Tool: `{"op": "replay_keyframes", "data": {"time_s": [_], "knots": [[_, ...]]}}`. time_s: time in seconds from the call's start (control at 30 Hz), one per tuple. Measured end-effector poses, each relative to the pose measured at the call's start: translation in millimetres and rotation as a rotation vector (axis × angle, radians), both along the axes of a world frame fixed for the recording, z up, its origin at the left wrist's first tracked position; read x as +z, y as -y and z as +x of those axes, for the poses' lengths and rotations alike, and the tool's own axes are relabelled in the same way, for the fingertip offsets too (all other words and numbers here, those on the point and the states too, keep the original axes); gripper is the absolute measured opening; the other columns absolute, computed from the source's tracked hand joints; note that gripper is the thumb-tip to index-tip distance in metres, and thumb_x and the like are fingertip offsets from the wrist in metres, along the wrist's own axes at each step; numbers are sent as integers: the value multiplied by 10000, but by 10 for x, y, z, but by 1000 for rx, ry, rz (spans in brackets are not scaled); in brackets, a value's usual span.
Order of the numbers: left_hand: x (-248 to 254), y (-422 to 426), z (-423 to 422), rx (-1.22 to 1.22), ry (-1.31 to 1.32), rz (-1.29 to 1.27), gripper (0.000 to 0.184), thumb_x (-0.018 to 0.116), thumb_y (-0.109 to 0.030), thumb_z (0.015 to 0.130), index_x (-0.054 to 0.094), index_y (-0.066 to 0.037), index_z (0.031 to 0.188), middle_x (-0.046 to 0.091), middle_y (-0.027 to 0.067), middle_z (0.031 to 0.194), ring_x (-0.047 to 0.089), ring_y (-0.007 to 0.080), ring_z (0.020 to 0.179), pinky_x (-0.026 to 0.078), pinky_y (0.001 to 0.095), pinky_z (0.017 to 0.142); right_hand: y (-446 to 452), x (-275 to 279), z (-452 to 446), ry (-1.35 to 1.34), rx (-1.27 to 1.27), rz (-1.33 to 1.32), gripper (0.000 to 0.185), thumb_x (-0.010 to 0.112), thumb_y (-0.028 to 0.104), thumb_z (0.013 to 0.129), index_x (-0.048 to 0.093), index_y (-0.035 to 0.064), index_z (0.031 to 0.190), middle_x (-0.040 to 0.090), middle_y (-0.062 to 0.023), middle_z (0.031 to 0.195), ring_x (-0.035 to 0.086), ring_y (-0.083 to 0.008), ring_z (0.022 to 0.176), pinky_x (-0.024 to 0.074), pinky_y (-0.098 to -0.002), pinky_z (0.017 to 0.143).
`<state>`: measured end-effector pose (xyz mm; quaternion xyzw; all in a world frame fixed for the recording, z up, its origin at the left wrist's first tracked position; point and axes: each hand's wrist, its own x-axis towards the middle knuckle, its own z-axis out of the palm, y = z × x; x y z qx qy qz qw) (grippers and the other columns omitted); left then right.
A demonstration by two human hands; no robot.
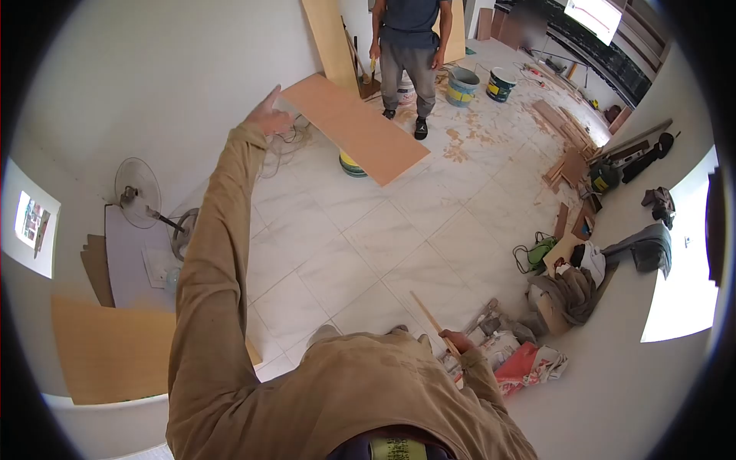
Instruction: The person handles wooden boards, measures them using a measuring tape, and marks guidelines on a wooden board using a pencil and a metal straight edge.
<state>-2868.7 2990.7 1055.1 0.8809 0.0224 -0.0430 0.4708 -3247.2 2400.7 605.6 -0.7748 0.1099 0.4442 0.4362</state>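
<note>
While your left hand [270,117] stretches, fingers extended, toward the rectangular reddish-brown wooden board [356,130] lying over a yellow-and-green bucket [353,166], whether they touch I can't tell! Down low, your right hand [458,341] grips a thin, pale wooden strip [426,312], slanting over white floor tiles [376,241].

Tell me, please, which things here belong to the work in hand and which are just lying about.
Probably in use:
thin wooden strip, in the right hand
reddish board, nearest the left hand, over a bucket

Seemingly lying about:
fan
clothes pile
red-and-white sack
</note>
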Motion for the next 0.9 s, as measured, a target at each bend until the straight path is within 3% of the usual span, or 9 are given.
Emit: {"op": "replay_keyframes", "data": {"time_s": [0.1,0.23,0.33,0.4,0.47,0.5,0.57,0.77,0.9], "knots": [[806,448,1388,100,-24,90,1032,663,-376,896,-74,-187,1593,658,118,1256,648,296,1105,417,504,994,400,-67,-95,-33,-274,107,313,531,378,955,635,177,1171,652,-125,818,642,-225,656,540,-361,615],[551,1373,2221,-69,204,-23,886,645,-392,924,128,-138,1597,592,169,1359,577,334,1234,386,509,1042,681,81,-127,-367,-1062,490,487,540,523,916,598,91,1130,653,-140,758,636,-235,612,524,-337,544],[-790,2548,1790,-316,82,-351,660,634,-274,960,358,-57,1519,641,176,1219,603,216,1128,478,329,979,817,583,371,-259,-1313,662,548,535,604,878,591,100,1087,645,-144,731,615,-237,563,511,-348,509],[-2063,2975,1641,-681,-340,-221,742,650,-400,959,326,-56,1531,599,232,1280,603,236,1151,468,344,994,1031,654,868,-235,-1427,718,557,533,615,874,583,105,1094,641,-145,731,605,-234,551,503,-347,498],[-2613,3561,1386,-970,-546,255,816,652,-450,954,281,-22,1542,597,222,1298,606,227,1132,462,349,996,1269,754,1440,-156,-1534,717,574,530,629,872,571,107,1106,638,-146,738,598,-232,549,495,-344,494],[-3118,3731,1436,-1024,-658,219,842,656,-469,946,265,-28,1549,607,219,1280,613,233,1133,470,340,985,1432,809,1708,-161,-1550,759,575,523,622,880,575,100,1117,639,-142,744,600,-236,555,495,-344,499],[-3211,4364,1617,-1067,-781,-113,808,654,-476,941,316,-42,1533,626,210,1258,620,249,1145,482,336,971,1856,984,2330,-165,-1557,851,578,509,606,896,584,87,1139,642,-134,757,604,-245,567,494,-344,510],[-2783,6441,3043,-1384,-715,-8,694,627,-362,976,335,-50,1523,606,132,1229,604,173,1056,511,327,896,2638,2146,4307,169,-1635,691,577,484,577,934,547,50,1160,641,-151,787,622,-198,637,513,-299,587],[-2631,7726,3980,-916,-1289,-451,702,622,-471,950,344,-108,1483,579,115,1228,613,187,1004,516,317,828,3300,2426,5569,234,-1397,590,568,459,533,966,549,7,1161,687,-150,825,641,-173,684,506,-280,631]]}}
